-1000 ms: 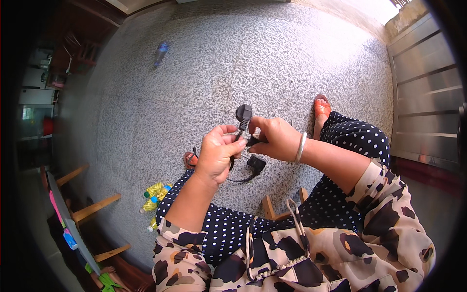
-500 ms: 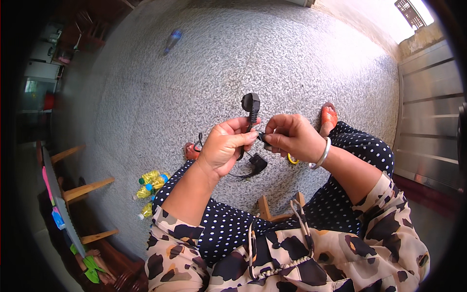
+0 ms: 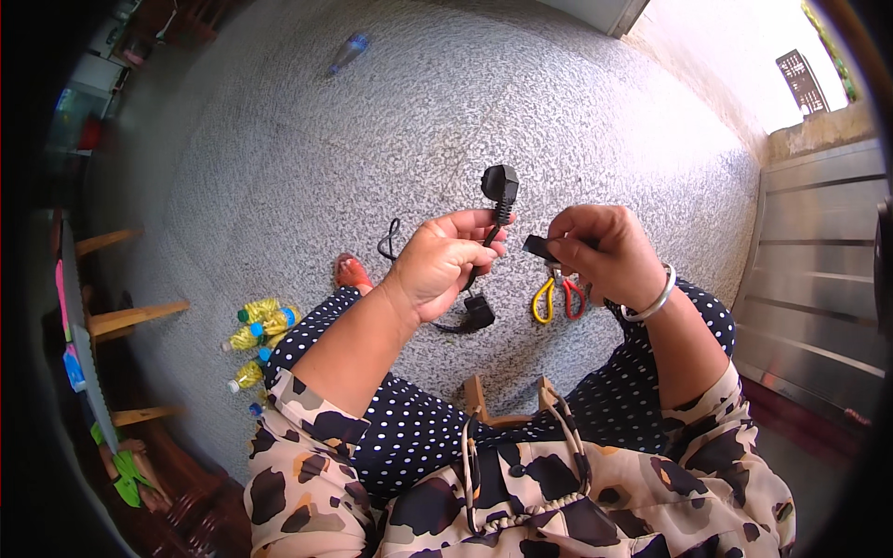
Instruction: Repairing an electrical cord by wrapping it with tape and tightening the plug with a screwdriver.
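My left hand (image 3: 448,256) is closed round a black power cord (image 3: 488,238), just below its plug (image 3: 500,183), which points up and away from me. Lower down, the cord's black connector end (image 3: 478,312) hangs beneath the hand, and a loop of cable (image 3: 388,240) shows beyond the wrist. To the right, my right hand (image 3: 600,249) pinches a small flat black strip (image 3: 537,246) between thumb and fingers. A gap separates the strip from the cord. Under the right hand, a cutting tool with one yellow and one red handle (image 3: 542,301) lies on the floor, its head partly hidden.
Several clear bottles with yellow contents (image 3: 270,321) lie by my left knee. A bluish bottle (image 3: 350,53) is on the speckled floor (image 3: 279,177) far ahead. A wooden-legged stand (image 3: 139,319) is at left, a metal panel (image 3: 809,270) at right. Wooden legs (image 3: 475,398) show between my knees.
My right hand has pulled away to the right from the cord, with the black strip in its fingers. More of the coloured-handled tool shows now. The view has shifted slightly.
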Demonstrator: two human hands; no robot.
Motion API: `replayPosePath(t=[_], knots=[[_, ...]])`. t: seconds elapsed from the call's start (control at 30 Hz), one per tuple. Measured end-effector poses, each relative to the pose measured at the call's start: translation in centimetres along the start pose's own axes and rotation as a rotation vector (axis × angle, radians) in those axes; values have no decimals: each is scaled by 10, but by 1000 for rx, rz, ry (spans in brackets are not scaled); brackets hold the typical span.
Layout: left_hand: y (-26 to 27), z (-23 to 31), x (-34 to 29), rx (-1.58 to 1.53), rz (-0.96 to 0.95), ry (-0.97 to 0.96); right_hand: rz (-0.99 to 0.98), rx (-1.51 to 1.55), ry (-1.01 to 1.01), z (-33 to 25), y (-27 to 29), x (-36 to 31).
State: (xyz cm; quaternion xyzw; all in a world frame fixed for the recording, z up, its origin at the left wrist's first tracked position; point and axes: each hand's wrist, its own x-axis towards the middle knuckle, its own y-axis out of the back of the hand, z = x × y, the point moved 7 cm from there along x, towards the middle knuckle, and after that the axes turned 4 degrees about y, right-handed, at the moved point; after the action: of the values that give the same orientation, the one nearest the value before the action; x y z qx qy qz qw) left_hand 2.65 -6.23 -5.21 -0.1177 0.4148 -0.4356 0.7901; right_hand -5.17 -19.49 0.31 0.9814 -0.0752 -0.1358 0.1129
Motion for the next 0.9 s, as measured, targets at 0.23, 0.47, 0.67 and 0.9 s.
replayPosePath(t=[0.23, 0.47, 0.67, 0.9], knots=[[-12, -3, 3, -17, -29, -63, 111, 8, 118, 2, -11, 6], [-13, -4, 2, -36, -6, -92, 218, -74, 123, 10, -13, 12], [-15, -4, 0, -41, -27, -97, 226, -63, 93, 13, -13, 15], [-17, -6, 0, -40, -40, -87, 225, -187, 90, 3, -12, 13]])
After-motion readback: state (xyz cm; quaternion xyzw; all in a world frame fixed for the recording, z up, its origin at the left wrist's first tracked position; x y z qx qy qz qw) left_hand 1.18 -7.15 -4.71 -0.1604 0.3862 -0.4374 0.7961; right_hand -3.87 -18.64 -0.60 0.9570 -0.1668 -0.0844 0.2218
